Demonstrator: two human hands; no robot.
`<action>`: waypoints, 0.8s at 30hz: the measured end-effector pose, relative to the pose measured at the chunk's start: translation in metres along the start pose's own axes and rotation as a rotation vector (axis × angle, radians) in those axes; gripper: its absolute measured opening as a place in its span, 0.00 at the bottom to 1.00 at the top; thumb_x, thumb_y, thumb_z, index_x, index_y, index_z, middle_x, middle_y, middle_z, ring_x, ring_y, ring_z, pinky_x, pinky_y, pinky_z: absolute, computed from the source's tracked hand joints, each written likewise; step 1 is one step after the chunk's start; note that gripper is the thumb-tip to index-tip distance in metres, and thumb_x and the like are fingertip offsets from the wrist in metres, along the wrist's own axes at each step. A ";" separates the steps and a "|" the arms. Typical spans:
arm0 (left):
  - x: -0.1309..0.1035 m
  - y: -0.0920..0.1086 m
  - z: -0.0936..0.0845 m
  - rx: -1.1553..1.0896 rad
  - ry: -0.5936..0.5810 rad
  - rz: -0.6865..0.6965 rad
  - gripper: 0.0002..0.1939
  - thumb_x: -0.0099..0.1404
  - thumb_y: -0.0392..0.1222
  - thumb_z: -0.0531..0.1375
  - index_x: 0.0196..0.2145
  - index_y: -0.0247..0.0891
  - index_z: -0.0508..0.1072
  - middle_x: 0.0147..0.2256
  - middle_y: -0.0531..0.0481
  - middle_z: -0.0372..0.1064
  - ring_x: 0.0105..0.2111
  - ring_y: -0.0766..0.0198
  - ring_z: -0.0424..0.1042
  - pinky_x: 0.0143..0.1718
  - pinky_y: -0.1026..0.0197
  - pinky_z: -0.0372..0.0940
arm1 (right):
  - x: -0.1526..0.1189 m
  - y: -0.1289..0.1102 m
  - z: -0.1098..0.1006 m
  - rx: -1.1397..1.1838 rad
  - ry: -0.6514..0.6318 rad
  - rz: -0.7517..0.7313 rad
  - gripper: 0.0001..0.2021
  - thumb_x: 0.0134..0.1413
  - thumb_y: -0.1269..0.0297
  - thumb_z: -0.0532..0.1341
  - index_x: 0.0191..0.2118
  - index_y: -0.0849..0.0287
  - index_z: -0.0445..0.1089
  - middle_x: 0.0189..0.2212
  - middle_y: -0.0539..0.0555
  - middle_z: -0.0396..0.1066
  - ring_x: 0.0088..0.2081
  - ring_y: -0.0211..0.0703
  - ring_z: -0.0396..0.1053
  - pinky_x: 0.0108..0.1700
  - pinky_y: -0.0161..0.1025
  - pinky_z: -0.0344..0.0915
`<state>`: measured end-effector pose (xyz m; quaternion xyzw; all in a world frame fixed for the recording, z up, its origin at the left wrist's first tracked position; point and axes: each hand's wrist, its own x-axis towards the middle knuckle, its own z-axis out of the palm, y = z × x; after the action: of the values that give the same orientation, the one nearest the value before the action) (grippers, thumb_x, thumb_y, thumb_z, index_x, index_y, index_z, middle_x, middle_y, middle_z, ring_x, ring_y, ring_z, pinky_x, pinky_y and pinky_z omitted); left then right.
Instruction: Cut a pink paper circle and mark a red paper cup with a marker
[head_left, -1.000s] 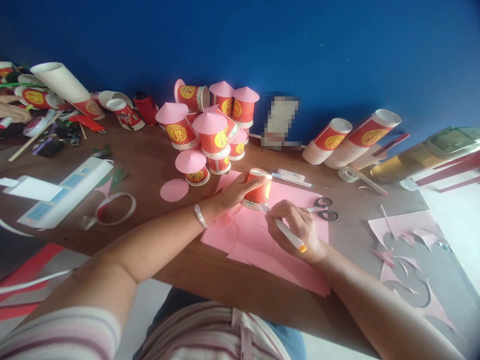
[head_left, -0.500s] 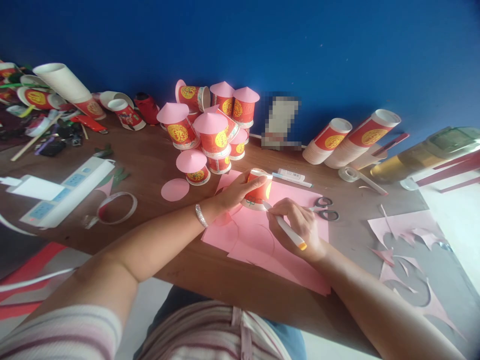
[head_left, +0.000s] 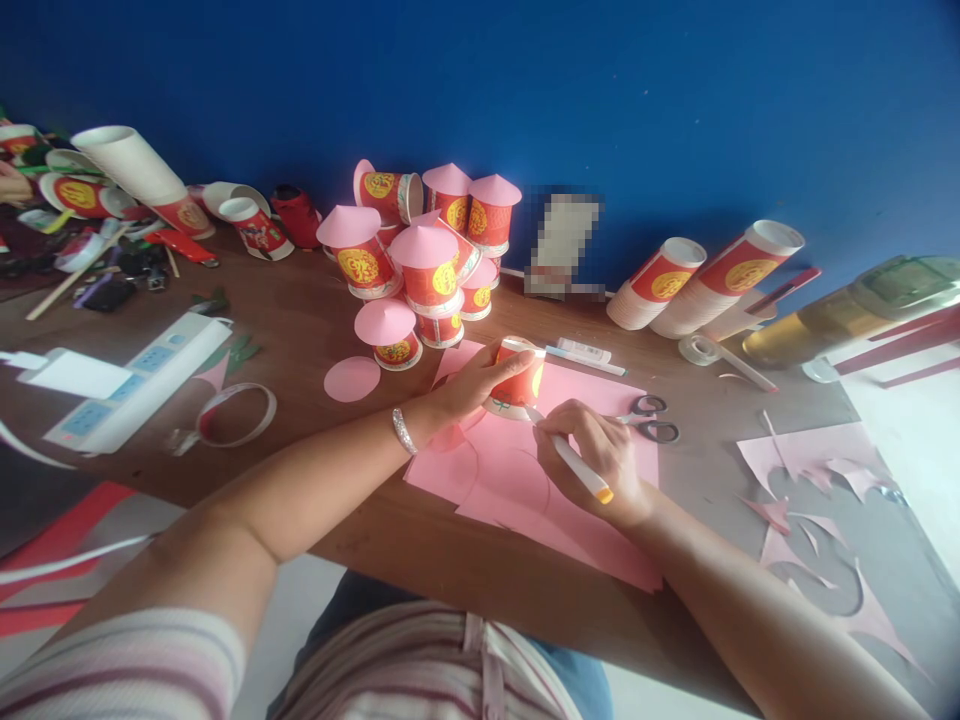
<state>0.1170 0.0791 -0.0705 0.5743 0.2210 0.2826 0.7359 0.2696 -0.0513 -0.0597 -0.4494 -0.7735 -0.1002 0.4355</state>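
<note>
My left hand (head_left: 478, 385) is wrapped round a red and white paper cup (head_left: 517, 375), which I hold upside down over a stack of pink paper sheets (head_left: 517, 480). Green line marks show on the cup's white band near its rim. In my right hand (head_left: 592, 450) is a white marker (head_left: 574, 462) with an orange end cap, its tip at the white band. Scissors (head_left: 652, 418) with dark handles lie just beyond my right hand. Left of the cup is a loose pink paper circle (head_left: 352, 379). Several red cups with pink cone tops (head_left: 424, 245) stand piled behind it.
A power strip (head_left: 139, 380) and a tape roll (head_left: 236, 415) lie on the left. Stacked cups (head_left: 739, 275) lean at the back right near a gold bottle (head_left: 832, 310). Pink scraps (head_left: 814, 550) are scattered at right. Another person's hand (head_left: 13, 185) shows at the far left edge.
My hands, the cup and the marker stay nearly in place, with the marker tip still at the white band. Another person's hand has appeared at the far left edge.
</note>
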 end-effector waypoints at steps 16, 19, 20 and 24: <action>0.000 0.000 0.000 0.035 0.011 0.009 0.28 0.66 0.68 0.65 0.38 0.37 0.70 0.34 0.49 0.67 0.35 0.63 0.66 0.36 0.60 0.63 | 0.002 -0.003 -0.004 0.076 -0.031 -0.021 0.12 0.61 0.80 0.60 0.39 0.54 0.63 0.26 0.45 0.68 0.23 0.34 0.66 0.25 0.33 0.60; 0.000 0.000 0.000 0.030 -0.004 0.010 0.27 0.68 0.66 0.65 0.38 0.36 0.70 0.33 0.51 0.65 0.33 0.65 0.64 0.34 0.61 0.61 | 0.001 -0.001 -0.003 0.054 -0.023 -0.019 0.12 0.61 0.80 0.60 0.40 0.54 0.64 0.27 0.45 0.68 0.24 0.35 0.67 0.25 0.33 0.60; 0.000 -0.001 -0.001 0.027 -0.006 0.011 0.27 0.68 0.66 0.65 0.38 0.36 0.70 0.33 0.51 0.65 0.33 0.66 0.64 0.34 0.61 0.60 | 0.001 -0.001 -0.003 0.049 -0.026 -0.018 0.11 0.62 0.80 0.60 0.40 0.54 0.64 0.27 0.46 0.69 0.24 0.35 0.67 0.25 0.33 0.61; 0.000 -0.002 0.000 0.017 -0.009 0.008 0.27 0.68 0.66 0.65 0.37 0.37 0.70 0.32 0.52 0.64 0.32 0.66 0.63 0.32 0.62 0.60 | 0.001 0.000 -0.003 0.044 -0.041 -0.026 0.12 0.62 0.80 0.60 0.41 0.53 0.64 0.27 0.46 0.69 0.25 0.35 0.68 0.26 0.33 0.62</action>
<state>0.1173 0.0795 -0.0722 0.5824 0.2178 0.2813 0.7309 0.2711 -0.0520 -0.0576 -0.4317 -0.7900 -0.0798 0.4281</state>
